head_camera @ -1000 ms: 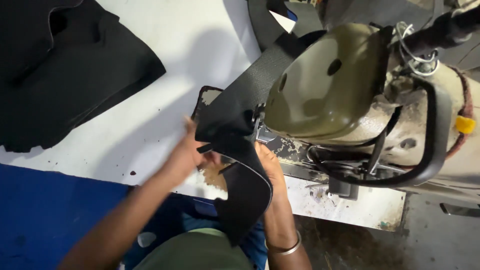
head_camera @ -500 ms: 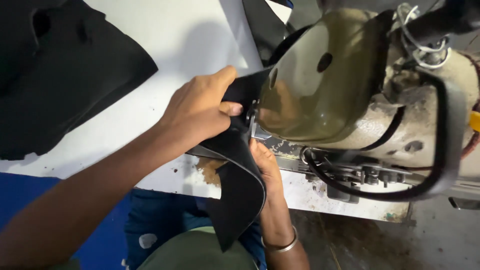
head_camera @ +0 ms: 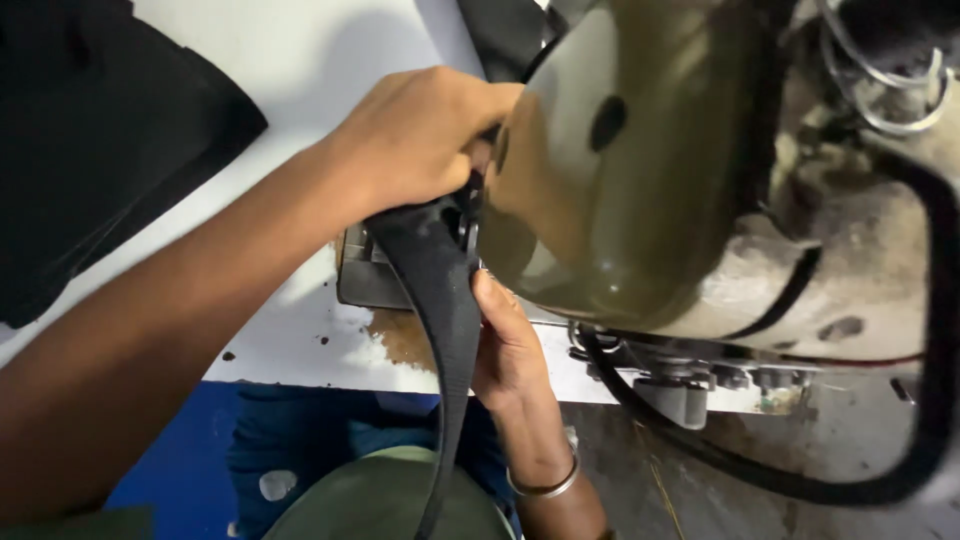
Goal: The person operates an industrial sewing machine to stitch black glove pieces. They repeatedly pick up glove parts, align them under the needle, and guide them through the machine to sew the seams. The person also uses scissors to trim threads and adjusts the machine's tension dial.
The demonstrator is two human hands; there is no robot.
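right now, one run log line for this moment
left hand: gripping black fabric strip at olive-green sewing machine | right hand: against strip edge | white table

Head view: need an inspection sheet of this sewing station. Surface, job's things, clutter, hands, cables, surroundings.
Surface: white table, worn brown patch and dark specks near its front edge.
Job's things: black fabric strip runs from under the olive-green sewing machine head down over the table edge.
Clutter: pile of black fabric at the table's left.
Hands: left hand closed on the strip's top at the machine; right hand flat against the strip's side, metal bangle on the wrist.
Cables: black belt or cable loops around the machine; wire coils at top right.
Surroundings: grimy floor below; blue cloth under the table edge.
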